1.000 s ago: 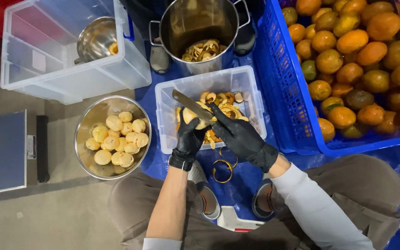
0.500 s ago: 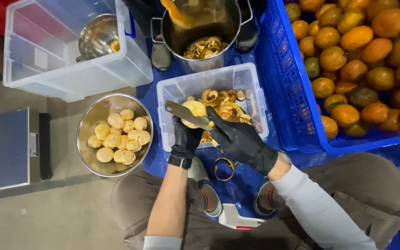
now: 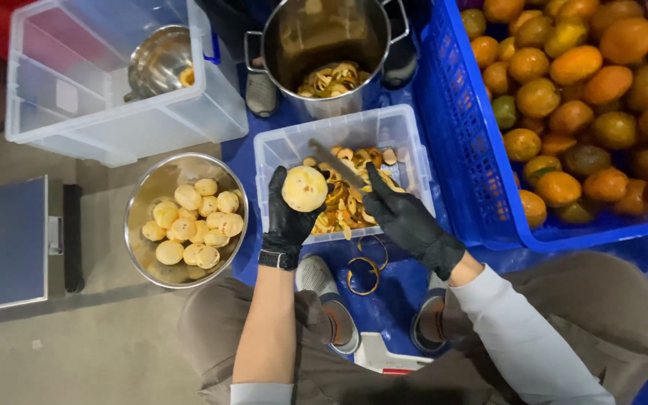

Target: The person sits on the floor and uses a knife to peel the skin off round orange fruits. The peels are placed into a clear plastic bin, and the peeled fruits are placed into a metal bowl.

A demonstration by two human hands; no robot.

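Note:
My left hand, in a black glove, holds a peeled pale yellow fruit over the left end of a clear plastic tub of orange peels. To its right, my right hand, also gloved in black, grips a knife whose blade points up and left above the peels, just apart from the fruit. A round metal bowl with several peeled fruits stands to the left of the tub.
A blue crate of unpeeled oranges fills the right side. A steel pot with peels stands behind the tub. A large clear bin with a metal bowl inside is at top left, and a flat scale lies at far left. Peel rings lie by my shoes.
The knife has come off the fruit and moved right. My left hand has turned the peeled fruit upward and shifted it slightly left. Another hand seen over the pot earlier is gone.

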